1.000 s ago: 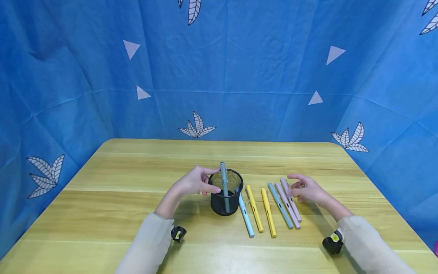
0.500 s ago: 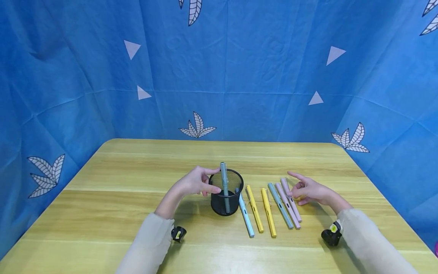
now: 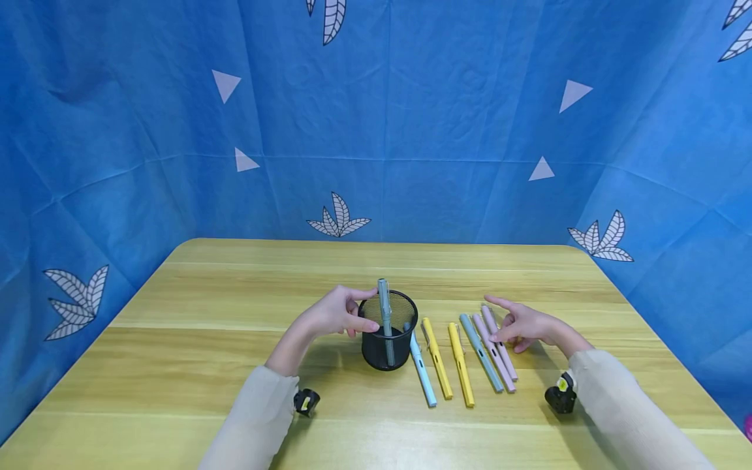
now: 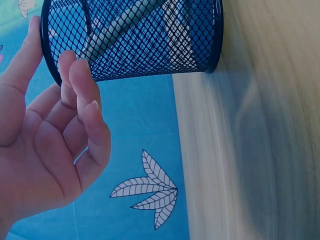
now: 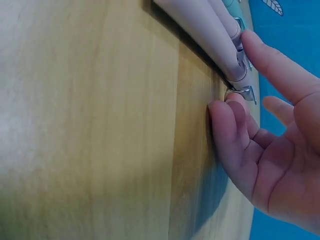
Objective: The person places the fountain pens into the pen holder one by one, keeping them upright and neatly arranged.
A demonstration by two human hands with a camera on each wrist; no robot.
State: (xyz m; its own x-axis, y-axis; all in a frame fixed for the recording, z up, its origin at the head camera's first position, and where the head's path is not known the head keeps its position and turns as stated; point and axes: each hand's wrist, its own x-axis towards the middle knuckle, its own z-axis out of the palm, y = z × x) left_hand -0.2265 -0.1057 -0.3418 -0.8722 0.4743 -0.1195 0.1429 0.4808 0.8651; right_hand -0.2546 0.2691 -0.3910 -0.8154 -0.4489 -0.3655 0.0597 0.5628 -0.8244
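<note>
My left hand (image 3: 336, 311) holds the rim of a black mesh pen holder (image 3: 373, 352), index finger at the back and thumb at the front. Inside the holder a grey-blue pen (image 3: 384, 300) leans upright, its capped end above the rim. At the right, my right hand (image 3: 524, 324) is over two light purple pens lying side by side. Its thumb (image 5: 265, 57) touches the left purple pen (image 3: 500, 368) near the clip. The index finger points out straight, while the other fingers curl beside the right purple pen (image 3: 509, 363); no firm grip shows.
Left of the purple pens lie a grey-blue pen (image 3: 483, 356), two yellow pens (image 3: 461, 365) and a light blue pen (image 3: 423, 375), partly behind the holder. All rest on a wooden table (image 3: 235, 274). A blue curtain (image 3: 411, 130) hangs behind the table.
My right hand has shifted slightly left over the purple pens, its index finger straightening and its thumb reaching the left one. The left hand and the pen holder stay in place.
</note>
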